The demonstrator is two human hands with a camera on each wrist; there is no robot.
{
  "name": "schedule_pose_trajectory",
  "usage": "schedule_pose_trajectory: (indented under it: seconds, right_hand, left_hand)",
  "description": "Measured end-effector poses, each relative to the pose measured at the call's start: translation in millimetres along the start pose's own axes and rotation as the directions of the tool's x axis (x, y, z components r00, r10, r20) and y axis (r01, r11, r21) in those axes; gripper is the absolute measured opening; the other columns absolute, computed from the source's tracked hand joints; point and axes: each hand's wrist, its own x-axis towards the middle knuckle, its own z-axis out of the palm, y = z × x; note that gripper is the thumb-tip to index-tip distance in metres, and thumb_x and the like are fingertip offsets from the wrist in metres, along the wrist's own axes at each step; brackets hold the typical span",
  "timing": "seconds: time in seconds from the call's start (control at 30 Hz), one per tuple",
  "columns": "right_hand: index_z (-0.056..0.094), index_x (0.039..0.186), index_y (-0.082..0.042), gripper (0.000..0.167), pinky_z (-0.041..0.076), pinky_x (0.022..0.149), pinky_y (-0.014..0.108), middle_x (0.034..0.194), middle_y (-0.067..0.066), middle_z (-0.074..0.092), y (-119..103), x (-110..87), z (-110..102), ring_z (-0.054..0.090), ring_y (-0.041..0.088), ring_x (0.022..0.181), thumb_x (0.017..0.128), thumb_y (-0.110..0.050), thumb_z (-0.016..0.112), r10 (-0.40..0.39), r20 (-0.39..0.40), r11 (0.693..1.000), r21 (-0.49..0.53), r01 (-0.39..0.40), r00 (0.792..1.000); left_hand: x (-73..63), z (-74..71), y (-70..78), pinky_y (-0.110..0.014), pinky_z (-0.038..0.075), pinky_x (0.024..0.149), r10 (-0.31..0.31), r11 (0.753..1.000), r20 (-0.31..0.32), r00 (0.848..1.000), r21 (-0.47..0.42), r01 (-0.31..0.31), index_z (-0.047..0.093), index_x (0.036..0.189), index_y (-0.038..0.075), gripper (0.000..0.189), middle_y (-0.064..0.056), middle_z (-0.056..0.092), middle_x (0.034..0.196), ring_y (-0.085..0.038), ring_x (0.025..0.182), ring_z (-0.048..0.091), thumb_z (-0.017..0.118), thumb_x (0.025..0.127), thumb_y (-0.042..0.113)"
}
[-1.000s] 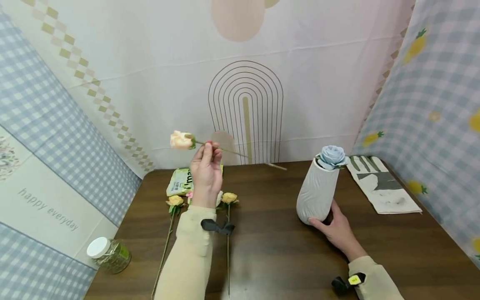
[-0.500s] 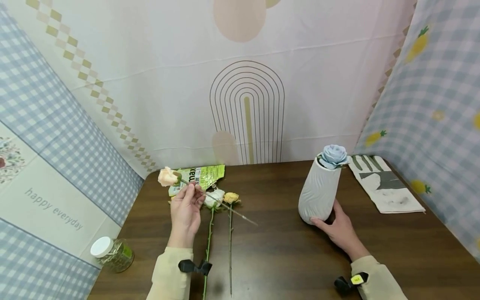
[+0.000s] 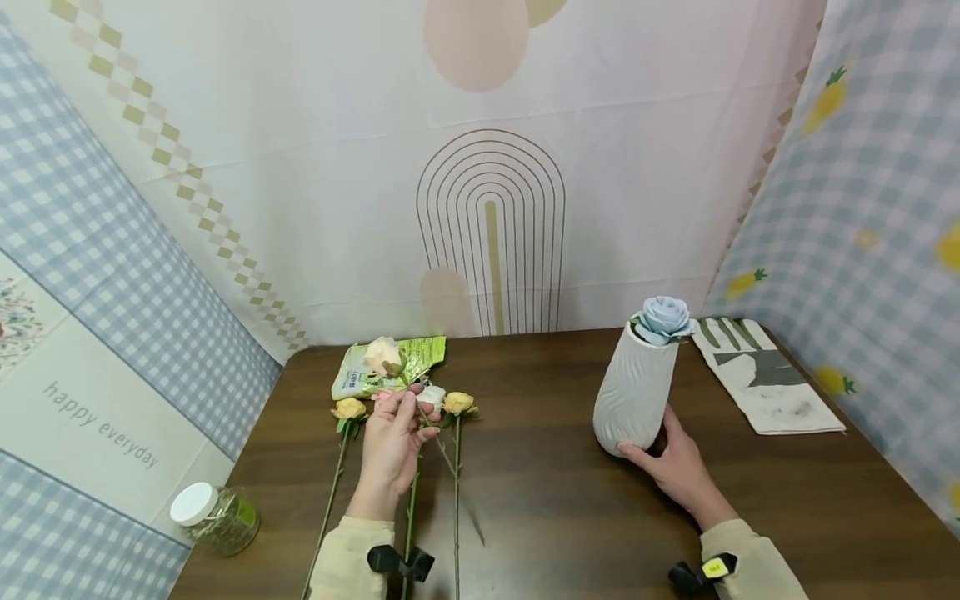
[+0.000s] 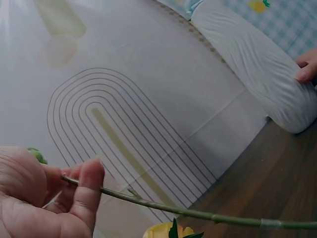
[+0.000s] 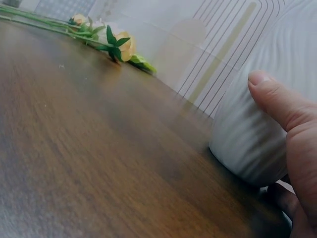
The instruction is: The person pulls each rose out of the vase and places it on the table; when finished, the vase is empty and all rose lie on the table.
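My left hand [image 3: 392, 450] pinches the stem of a peach rose [image 3: 384, 356] between thumb and fingers. Its bloom points away from me, and the thin stem slants down toward the table. The green stem [image 4: 198, 213] runs rightward out of my fingers in the left wrist view. At the right, my right hand [image 3: 678, 468] grips the lower part of a white ribbed vase [image 3: 633, 396]. The thumb lies across the vase wall [image 5: 247, 134] in the right wrist view; the other fingers are mostly hidden. A blue rose [image 3: 666, 317] sits in the vase mouth.
Below the left hand lie a yellow rose [image 3: 348, 409], a white rose [image 3: 432, 396] and another yellow rose [image 3: 459, 403], stems toward me. A green packet [image 3: 423, 352] lies behind them. A lidded jar [image 3: 217, 521] stands left; a folded cloth [image 3: 772, 379] lies right.
My left hand has come down from in front of the wall with the peach rose. The bloom has swung from pointing left to pointing away. The right hand stays at the vase.
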Motion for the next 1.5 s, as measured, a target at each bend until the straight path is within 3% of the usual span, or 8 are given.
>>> schedule_pose_trajectory:
  seconds: [0.2, 0.47, 0.7, 0.8, 1.03, 1.17, 1.23, 1.5]
  right_hand:
    - [0.023, 0.15, -0.008, 0.092, 0.037, 0.095, 0.057, 0.139, 0.024, 0.043, -2, 1.8, 0, 0.042, 0.039, 0.125, 0.081, -0.036, 0.078, -0.024, 0.001, 1.0, -0.006, 0.024, 1.0]
    - [0.026, 0.148, -0.007, 0.09, 0.039, 0.092, 0.054, 0.135, 0.022, 0.047, -2, 3.4, 1, 0.046, 0.037, 0.121, 0.081, -0.035, 0.079, -0.049, -0.016, 0.999, -0.022, 0.049, 0.999]
    - [0.025, 0.149, -0.008, 0.092, 0.039, 0.092, 0.053, 0.136, 0.022, 0.046, 0, 4.9, 0, 0.046, 0.036, 0.121, 0.08, -0.036, 0.079, -0.048, -0.019, 0.999, -0.018, 0.047, 0.999]
    - [0.024, 0.149, -0.008, 0.092, 0.039, 0.092, 0.053, 0.136, 0.021, 0.046, 1, 5.6, 0, 0.046, 0.035, 0.122, 0.08, -0.038, 0.078, -0.041, -0.018, 0.999, -0.029, 0.041, 0.999]
    - [0.023, 0.15, -0.008, 0.093, 0.039, 0.093, 0.054, 0.136, 0.022, 0.046, 1, 1.4, 1, 0.045, 0.037, 0.121, 0.081, -0.035, 0.078, -0.037, -0.013, 0.999, -0.018, 0.037, 0.999]
    - [0.024, 0.149, -0.009, 0.092, 0.04, 0.092, 0.051, 0.135, 0.02, 0.047, 1, 0.3, 1, 0.046, 0.035, 0.121, 0.081, -0.036, 0.078, -0.034, -0.023, 0.999, -0.025, 0.033, 0.999]
    - [0.024, 0.149, -0.009, 0.091, 0.039, 0.092, 0.049, 0.136, 0.02, 0.047, 1, 0.6, 1, 0.046, 0.034, 0.121, 0.081, -0.036, 0.078, -0.035, -0.026, 0.999, -0.029, 0.034, 0.999]
    - [0.025, 0.149, -0.008, 0.091, 0.039, 0.091, 0.05, 0.134, 0.02, 0.048, 3, 0.1, 1, 0.047, 0.034, 0.12, 0.08, -0.035, 0.079, -0.046, -0.028, 0.999, -0.017, 0.046, 0.999]
  left_hand:
    - [-4.2, 2.1, -4.5, -0.025, 0.055, 0.076, -0.043, 0.997, 0.044, 0.998, 0.062, 0.04, 0.045, 0.133, -0.014, 0.035, -0.017, 0.062, 0.104, -0.019, 0.085, 0.066, 0.046, 0.1, 0.0]
    - [-7.4, 6.6, -7.0, -0.02, 0.051, 0.056, -0.022, 0.977, 0.017, 1.0, 0.211, 0.018, 0.058, 0.123, -0.011, 0.035, -0.017, 0.07, 0.094, -0.014, 0.073, 0.068, 0.063, 0.091, 0.002]
    - [-9.1, 18.2, -11.8, -0.022, 0.053, 0.062, -0.008, 0.953, 0.029, 1.0, 0.302, -0.001, 0.057, 0.119, -0.015, 0.033, -0.012, 0.071, 0.087, -0.014, 0.071, 0.068, 0.065, 0.09, 0.0]
    - [-11.3, 24.4, -16.8, -0.023, 0.054, 0.062, -0.022, 0.944, 0.058, 0.998, 0.329, 0.001, 0.057, 0.11, -0.015, 0.026, -0.017, 0.071, 0.085, -0.015, 0.07, 0.068, 0.064, 0.09, -0.002]
    - [-17.3, 31.3, -36.2, -0.031, 0.056, 0.065, -0.131, 0.889, 0.181, 0.975, 0.457, 0.035, 0.06, 0.102, -0.01, 0.013, -0.026, 0.069, 0.091, -0.017, 0.07, 0.067, 0.061, 0.092, -0.002]
    - [-19.3, 34.0, -46.5, -0.028, 0.056, 0.061, -0.116, 0.871, 0.162, 0.98, 0.491, 0.021, 0.062, 0.102, -0.014, 0.016, -0.029, 0.068, 0.089, -0.018, 0.068, 0.068, 0.062, 0.091, -0.002]
    - [-19.7, 34.5, -51.6, -0.028, 0.056, 0.059, -0.096, 0.85, 0.136, 0.986, 0.527, 0.01, 0.063, 0.101, -0.015, 0.017, -0.028, 0.068, 0.085, -0.018, 0.065, 0.067, 0.064, 0.089, -0.003]
    - [-22.7, 34.5, -65.4, -0.03, 0.055, 0.051, -0.04, 0.71, 0.122, 0.992, 0.701, -0.057, 0.072, 0.094, -0.006, 0.012, -0.013, 0.071, 0.075, -0.018, 0.057, 0.066, 0.07, 0.085, 0.002]
